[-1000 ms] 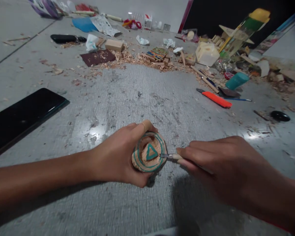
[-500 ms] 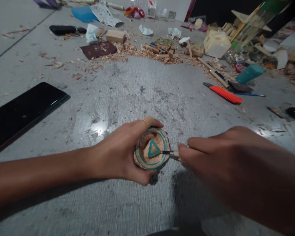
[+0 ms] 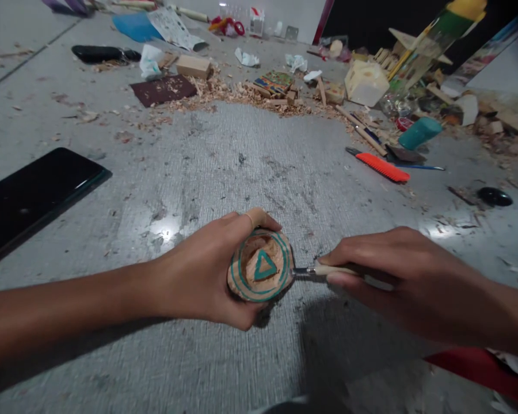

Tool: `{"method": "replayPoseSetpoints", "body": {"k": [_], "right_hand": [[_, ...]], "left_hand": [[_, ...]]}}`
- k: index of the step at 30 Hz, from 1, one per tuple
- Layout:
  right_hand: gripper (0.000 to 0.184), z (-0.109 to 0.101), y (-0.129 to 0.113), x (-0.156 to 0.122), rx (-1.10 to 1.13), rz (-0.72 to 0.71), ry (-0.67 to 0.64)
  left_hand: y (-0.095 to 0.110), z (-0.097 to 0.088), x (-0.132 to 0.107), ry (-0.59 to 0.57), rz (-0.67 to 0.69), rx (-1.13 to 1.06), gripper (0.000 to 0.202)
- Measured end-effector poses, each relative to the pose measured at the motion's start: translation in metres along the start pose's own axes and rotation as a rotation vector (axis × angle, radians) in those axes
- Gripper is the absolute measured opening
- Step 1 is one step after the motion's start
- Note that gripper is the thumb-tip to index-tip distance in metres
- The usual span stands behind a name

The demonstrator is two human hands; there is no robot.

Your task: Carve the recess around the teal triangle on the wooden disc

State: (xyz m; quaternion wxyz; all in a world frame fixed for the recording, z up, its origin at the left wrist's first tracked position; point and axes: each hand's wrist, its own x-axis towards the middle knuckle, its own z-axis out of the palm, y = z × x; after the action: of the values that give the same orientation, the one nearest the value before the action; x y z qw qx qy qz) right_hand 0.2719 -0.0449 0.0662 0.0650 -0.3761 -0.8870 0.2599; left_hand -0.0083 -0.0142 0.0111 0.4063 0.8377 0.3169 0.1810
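A round piece of wood (image 3: 265, 267) is held against the grey surface. Green rings run around its face, and a green-outlined triangle stands in a carved hollow at its middle. My left hand (image 3: 209, 261) is wrapped around the left side of the wood, with a tan band on one finger. From the right, my right hand (image 3: 388, 270) grips the pale handle of a carving tool (image 3: 323, 270). The tool's thin metal blade points left, its tip at the wood's right rim. I cannot tell whether the tip touches it.
A black phone (image 3: 34, 198) lies at left. At right are an orange-handled knife (image 3: 382, 167), a teal cylinder (image 3: 420, 133) and a black rounded object (image 3: 494, 196). Wood shavings (image 3: 228, 92), brown sandpaper (image 3: 162, 90) and a wood block (image 3: 194, 66) lie farther back. Something red (image 3: 483, 368) shows lower right.
My right hand has drawn the carving tool back rightward, its tip going from beside the triangle to the rim. My left hand keeps its hold on the wood. The whole view has shifted slightly.
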Motion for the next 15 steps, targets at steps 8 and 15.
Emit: {"method": "replayPoseSetpoints", "body": {"k": [8,15], "right_hand": [[0.016,-0.008,-0.012,0.016,-0.241,-0.088,-0.049],[0.017,-0.009,-0.007,0.026,-0.068,-0.060,-0.030]], "left_hand": [[0.001,0.000,0.000,0.033,0.034,0.034,0.073],[0.000,0.000,0.000,0.018,0.034,0.034,0.075]]}}
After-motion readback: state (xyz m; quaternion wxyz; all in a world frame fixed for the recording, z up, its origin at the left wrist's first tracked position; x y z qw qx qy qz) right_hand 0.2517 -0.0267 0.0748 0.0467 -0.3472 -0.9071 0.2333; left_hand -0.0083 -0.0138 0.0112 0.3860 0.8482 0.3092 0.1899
